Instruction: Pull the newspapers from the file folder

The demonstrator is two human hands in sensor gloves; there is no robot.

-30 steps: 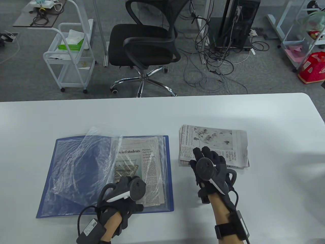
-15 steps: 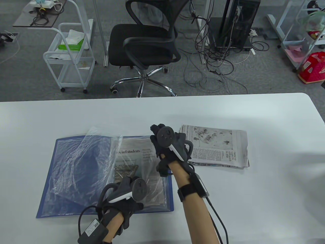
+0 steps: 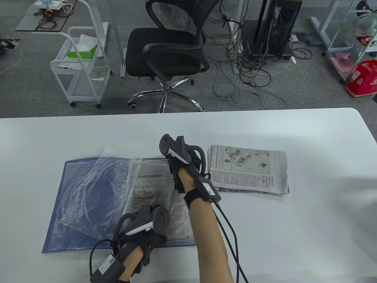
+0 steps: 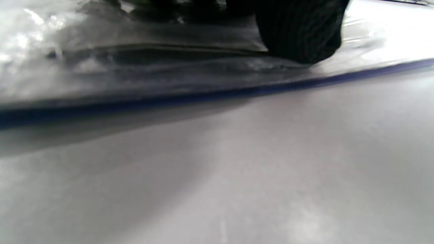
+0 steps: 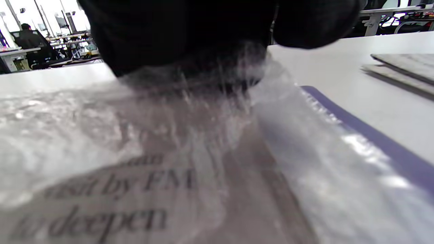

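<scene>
Fingers (image 5: 176,37) of the right hand (image 3: 179,165), seen from the right wrist: bunched dark at the top of the frame, dug into the mouth of a clear plastic sleeve (image 5: 288,142) over the newspaper (image 5: 112,203) with the "by FM to deepen" print; whether paper is pinched between them, cannot tell. Blue file folder (image 5: 379,142) edge just right of the sleeve.

From the left wrist: one gloved fingertip (image 4: 301,34) of the left hand (image 3: 147,224) pressed flat on the sleeve near the folder's blue near edge (image 4: 237,91), white table (image 4: 237,176) below; resting rather than gripping, as far as can be told.

From above: folder (image 3: 56,224) lying open, the sleeved newspaper (image 3: 153,182) on its right half, loose crumpled sleeves (image 3: 97,182) lifted on its left half. Right hand at the folder's far right corner, left hand at its near edge. Stack of pulled newspapers (image 3: 250,171) just right of the folder.

For a clean pull, probably best: pinch the paper alone, not the film; draw toward the folder's far edge along the sleeve opening; keep the left hand's weight on the folder only, off the paper, so nothing tears or drags.
</scene>
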